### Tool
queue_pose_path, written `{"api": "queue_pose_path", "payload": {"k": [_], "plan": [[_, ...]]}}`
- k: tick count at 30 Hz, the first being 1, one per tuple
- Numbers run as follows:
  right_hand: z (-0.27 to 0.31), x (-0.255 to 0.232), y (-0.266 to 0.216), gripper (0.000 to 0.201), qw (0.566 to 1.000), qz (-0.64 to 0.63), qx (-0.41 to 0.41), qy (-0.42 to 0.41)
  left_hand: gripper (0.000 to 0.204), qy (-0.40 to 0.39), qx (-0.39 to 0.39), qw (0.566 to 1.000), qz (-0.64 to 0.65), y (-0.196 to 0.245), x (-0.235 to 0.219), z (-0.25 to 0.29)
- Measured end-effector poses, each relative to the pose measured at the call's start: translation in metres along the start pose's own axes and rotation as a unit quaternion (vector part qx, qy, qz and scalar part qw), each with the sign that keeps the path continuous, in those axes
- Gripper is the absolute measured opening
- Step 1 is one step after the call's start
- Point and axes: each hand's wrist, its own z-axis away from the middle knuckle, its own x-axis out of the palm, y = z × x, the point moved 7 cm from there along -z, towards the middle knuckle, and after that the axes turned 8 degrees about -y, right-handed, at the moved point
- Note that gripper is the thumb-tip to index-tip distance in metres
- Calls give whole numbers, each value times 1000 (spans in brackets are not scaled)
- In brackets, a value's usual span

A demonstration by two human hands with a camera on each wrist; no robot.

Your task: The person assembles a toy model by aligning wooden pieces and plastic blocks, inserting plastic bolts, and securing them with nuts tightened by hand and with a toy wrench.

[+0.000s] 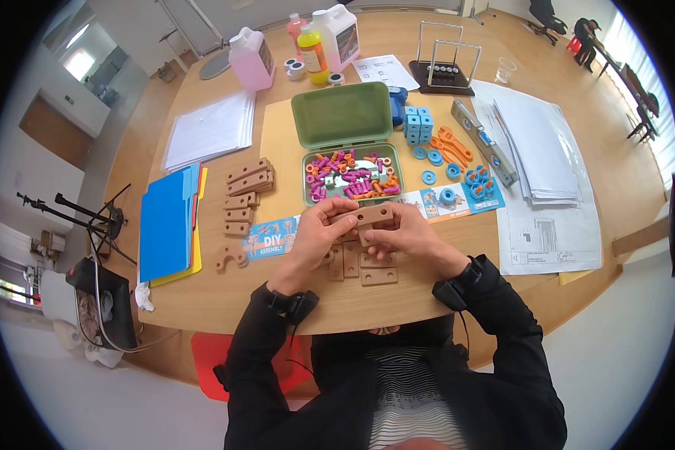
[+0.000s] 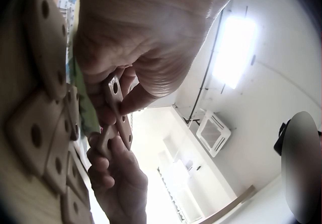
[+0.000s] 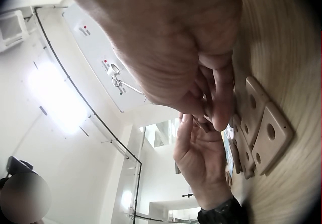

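My left hand (image 1: 324,234) pinches a brown strip with holes (image 1: 373,216) between thumb and fingers, above the near part of the table. Facing it, my right hand (image 1: 414,238) pinches a second, shorter brown holed piece (image 2: 105,138). The two pieces overlap, meeting at an angle in the left wrist view. My fingers partly cover both of them. Below the hands several flat brown holed pieces (image 1: 379,277) lie on the tabletop, and some of these plates (image 3: 272,132) show large in the right wrist view.
Beyond the hands stands a green box (image 1: 342,118), lid raised, with purple and orange bolts (image 1: 358,187). Brown strips (image 1: 249,180) lie left, near blue folders (image 1: 166,221). Blue cubes (image 1: 418,126), orange wrenches (image 1: 451,146), a level (image 1: 484,142) and papers (image 1: 536,150) lie right.
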Motion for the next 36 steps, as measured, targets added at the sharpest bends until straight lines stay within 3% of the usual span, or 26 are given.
{"api": "queue_pose_path", "payload": {"k": [5,7,14,18,20,23,29,36], "plan": [[1,3,-3,33,1000,24,-9,-11,25,-1,-13,1000,-26,0,0,2],[1,-1,-5,31,997,42,-53,20,26,-1,-12,999,-37,4,3,4],[1,-6,-5,26,998,37,-47,34,35,-29,24,991,-127,5,6,4],[2,-7,-5,25,998,29,-40,33,36,-26,12,991,-127,11,9,6],[2,-7,-6,25,998,18,-45,38,37,-17,-6,999,-38,17,13,8],[2,-11,-8,24,995,15,-73,61,35,-3,-13,1000,-13,11,11,6],[3,-14,-9,23,992,51,-88,75,32,-42,-56,996,-53,2,12,7],[5,-8,-14,24,990,73,-93,78,29,-33,-47,994,-92,6,13,8]]}}
